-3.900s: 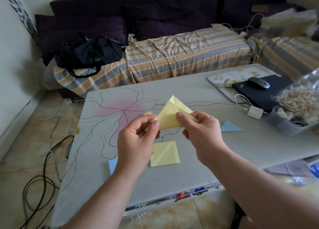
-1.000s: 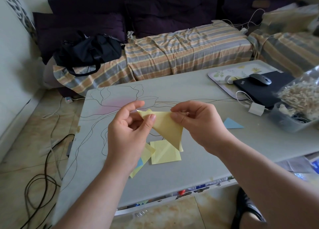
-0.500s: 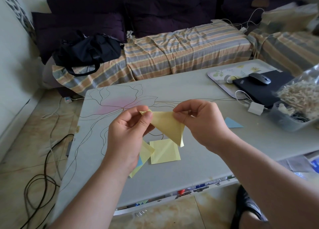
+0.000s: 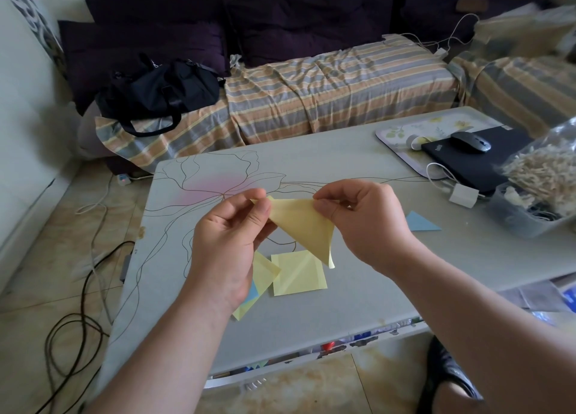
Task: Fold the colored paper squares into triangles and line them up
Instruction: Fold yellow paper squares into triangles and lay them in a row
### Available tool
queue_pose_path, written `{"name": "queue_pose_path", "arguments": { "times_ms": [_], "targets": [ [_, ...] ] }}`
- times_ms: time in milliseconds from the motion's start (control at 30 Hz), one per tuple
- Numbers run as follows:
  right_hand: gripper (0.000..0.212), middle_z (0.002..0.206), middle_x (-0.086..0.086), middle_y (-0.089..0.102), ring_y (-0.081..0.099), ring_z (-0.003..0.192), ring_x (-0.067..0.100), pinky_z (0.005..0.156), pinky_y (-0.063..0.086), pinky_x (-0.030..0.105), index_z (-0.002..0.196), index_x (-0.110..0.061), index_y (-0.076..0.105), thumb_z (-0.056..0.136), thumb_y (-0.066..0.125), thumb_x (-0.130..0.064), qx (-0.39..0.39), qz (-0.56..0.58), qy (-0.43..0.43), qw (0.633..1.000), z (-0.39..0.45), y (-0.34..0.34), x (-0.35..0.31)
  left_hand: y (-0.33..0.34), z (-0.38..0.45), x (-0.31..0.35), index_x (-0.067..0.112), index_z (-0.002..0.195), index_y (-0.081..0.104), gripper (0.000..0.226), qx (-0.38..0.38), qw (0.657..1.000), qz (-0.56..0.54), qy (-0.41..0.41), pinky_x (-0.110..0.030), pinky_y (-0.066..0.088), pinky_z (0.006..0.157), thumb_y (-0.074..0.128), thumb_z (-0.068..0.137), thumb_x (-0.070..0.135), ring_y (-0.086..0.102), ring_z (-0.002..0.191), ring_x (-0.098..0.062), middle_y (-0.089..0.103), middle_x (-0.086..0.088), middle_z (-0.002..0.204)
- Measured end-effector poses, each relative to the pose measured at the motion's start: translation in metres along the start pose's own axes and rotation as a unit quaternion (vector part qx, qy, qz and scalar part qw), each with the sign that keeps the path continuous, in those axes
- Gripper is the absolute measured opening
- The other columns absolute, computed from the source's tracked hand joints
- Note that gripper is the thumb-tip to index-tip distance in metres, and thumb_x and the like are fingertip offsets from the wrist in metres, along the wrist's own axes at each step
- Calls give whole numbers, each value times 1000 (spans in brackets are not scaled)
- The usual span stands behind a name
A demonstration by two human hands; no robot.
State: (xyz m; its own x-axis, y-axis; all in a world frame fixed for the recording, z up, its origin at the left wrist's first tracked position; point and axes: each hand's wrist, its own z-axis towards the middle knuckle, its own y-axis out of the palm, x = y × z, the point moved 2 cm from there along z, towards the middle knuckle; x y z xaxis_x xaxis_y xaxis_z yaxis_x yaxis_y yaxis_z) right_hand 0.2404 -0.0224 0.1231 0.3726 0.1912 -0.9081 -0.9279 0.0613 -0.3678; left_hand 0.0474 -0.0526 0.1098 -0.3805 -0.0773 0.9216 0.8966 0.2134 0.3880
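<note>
Yellow triangle [image 4: 304, 226] hangs pinched between left hand [image 4: 230, 242] and right hand [image 4: 358, 223]. Its 6 o'clock tip gapes; uneven pinching could skew the crease.

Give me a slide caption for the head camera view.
Both hands, left and right, pinch a folded yellow paper triangle above the table.

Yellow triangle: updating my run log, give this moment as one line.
stage: folding | yellow triangle: held above table | left hand: pinches left corner | right hand: pinches right corner
</note>
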Motion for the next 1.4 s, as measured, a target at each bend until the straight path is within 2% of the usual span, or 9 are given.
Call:
{"name": "queue_pose_path", "arguments": {
  "times_ms": [100, 233, 367, 633, 733, 867, 1033, 1233, 1400],
  "targets": [
    [23, 81, -21, 74, 67, 75, 4, 66, 50, 11, 78, -41, 74, 89, 80, -21, 7, -1, -2, 1000, 0, 1, -1, -1, 0, 0, 17, 97, 77, 19, 12, 1000, -5, 2, -35, 61, 86, 78, 77, 16, 70, 99, -27, 72, -19, 103],
    [21, 81, -21, 74, 66, 72, 3, 64, 49, 10, 80, -39, 75, 89, 81, -20, 10, 2, 0, 1000, 0, 1, -1, -1, 1, 2, 18, 99, 75, 22, 34, 999, -18, 10, -28, 60, 79, 76, 80, 7, 71, 84, -13, 72, 1, 83],
    [21, 80, -22, 73, 65, 71, 2, 64, 48, 9, 80, -38, 75, 88, 81, -19, 9, -1, -1, 1000, 0, 0, -1, -1, 1, 4, 16, 99, 71, 25, 40, 998, -49, -3, -27, 61, 78, 72, 85, -5, 72, 80, -12, 71, 1, 81],
    [22, 79, -21, 73, 65, 69, 1, 63, 48, 10, 79, -38, 74, 88, 80, -19, 2, 1, 0, 1000, -1, 1, -1, -4, 3, 2, 18, 100, 70, 24, 25, 998, -51, -14, -25, 60, 74, 67, 90, -3, 70, 79, -9, 68, 8, 73],
    [22, 78, -21, 73, 63, 66, -1, 62, 48, 10, 79, -37, 75, 89, 80, -18, -1, 12, 1, 1000, -2, 2, -2, -4, 4, 2, 19, 105, 69, 21, 29, 998, -58, -17, -27, 60, 77, 70, 90, 3, 70, 85, -13, 70, 1, 85],
    [20, 79, -15, 75, 63, 65, 0, 62, 50, 12, 81, -32, 77, 88, 80, -14, -4, 48, 11, 999, -4, 4, -3, 1, 2, -3, 13, 117, 66, 38, -8, 999, -27, -34, -31, 61, 81, 76, 81, 10, 71, 92, -21, 69, -12, 98],
    [11, 83, 1, 78, 68, 73, 11, 68, 55, 26, 85, -23, 80, 87, 82, -13, -10, 118, 48, 992, -2, 4, 0, 6, -3, -14, 5, 105, 74, 12, -36, 995, 61, -73, -42, 62, 89, 68, 95, 4, 74, 99, -30, 76, -21, 109],
    [9, 80, 5, 75, 66, 77, 16, 82, 57, 41, 87, -21, 79, 87, 82, -13, -54, 165, 65, 983, -1, 5, 7, 5, -3, -13, 1, 105, 74, 13, -23, 996, 54, -63, -31, 62, 76, 67, 95, 1, 77, 91, -26, 79, -17, 101],
    [22, 85, 26, 68, 65, 80, 27, 87, 57, 48, 97, -25, 79, 77, 87, -24, -90, 188, 55, 976, 0, 5, 9, 4, -2, -11, -3, 107, 73, 14, -12, 997, 38, -59, -31, 62, 77, 67, 94, 1, 77, 92, -27, 78, -20, 105]
  ]
}}
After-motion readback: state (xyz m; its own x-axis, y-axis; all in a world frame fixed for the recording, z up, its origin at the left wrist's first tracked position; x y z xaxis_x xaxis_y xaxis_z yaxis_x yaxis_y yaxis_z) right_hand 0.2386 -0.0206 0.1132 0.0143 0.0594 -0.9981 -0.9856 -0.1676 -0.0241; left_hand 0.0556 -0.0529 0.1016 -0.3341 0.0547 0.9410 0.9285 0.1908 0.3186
